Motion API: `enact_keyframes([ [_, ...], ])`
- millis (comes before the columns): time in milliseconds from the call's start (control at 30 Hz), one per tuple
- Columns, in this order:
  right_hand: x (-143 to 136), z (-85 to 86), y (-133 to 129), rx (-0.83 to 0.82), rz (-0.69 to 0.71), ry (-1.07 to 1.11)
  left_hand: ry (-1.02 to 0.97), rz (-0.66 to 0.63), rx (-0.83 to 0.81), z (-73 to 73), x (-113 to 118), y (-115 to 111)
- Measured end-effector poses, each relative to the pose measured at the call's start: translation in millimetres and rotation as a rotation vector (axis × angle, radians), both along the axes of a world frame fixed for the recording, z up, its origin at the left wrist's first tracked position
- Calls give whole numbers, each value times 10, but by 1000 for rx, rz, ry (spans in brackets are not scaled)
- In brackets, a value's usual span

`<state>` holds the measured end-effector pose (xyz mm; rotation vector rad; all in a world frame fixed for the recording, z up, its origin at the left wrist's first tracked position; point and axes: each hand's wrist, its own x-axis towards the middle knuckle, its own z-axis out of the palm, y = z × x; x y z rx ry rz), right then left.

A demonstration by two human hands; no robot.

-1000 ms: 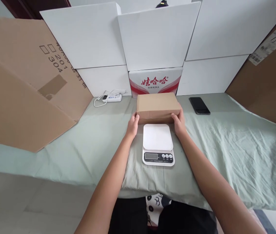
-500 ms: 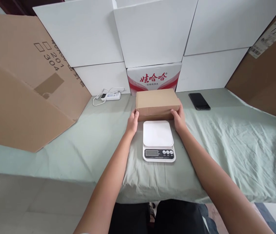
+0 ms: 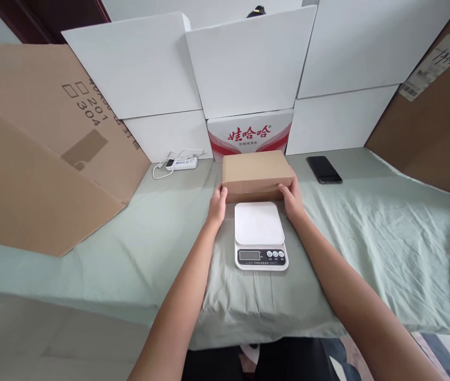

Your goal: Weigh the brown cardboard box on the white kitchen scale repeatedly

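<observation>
A brown cardboard box [image 3: 255,168] lies flat behind a white digital kitchen scale [image 3: 260,224] on the green cloth. At the box's left end, my left hand [image 3: 217,205] grips the near corner with the thumb toward me. My right hand [image 3: 291,200] clasps the opposite end, its thumb pressed on the front face and its fingers partly hidden behind the side. The scale's platform bears nothing, and its display looks blank. Both forearms pass on either side of the scale without touching it.
White panels [image 3: 249,69] and a red-and-white printed carton [image 3: 251,135] stand along the back. Large cardboard sheets flank the left [image 3: 30,159] and right [image 3: 431,116]. A white device with a cable [image 3: 182,162] lies back left; a black phone [image 3: 324,170] lies back right.
The view has tilted slightly upward, so everything sits a little lower in the picture. Both hands keep their hold on the box, which shows no clear movement against the scale.
</observation>
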<state>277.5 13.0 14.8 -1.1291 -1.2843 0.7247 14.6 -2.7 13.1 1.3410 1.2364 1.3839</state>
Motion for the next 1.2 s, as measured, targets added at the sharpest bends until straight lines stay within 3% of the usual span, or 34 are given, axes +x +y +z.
enact_keyframes([
  [533, -15, -18, -46, 33, 43, 25, 20, 2, 41, 46, 7, -36],
  [700, 18, 127, -138, 162, 30, 19, 10, -38, 181, 159, 35, -111],
  [867, 148, 260, -557, 321, -47, -124, -105, 18, 312, 195, 45, -448],
  [1067, 236, -18, -1235, 334, -106, -218, -158, 27, 281, 46, 31, -1101],
  [1200, 164, -56, -1356, 276, -114, -218, -170, 43, 211, 20, 38, -1250],
])
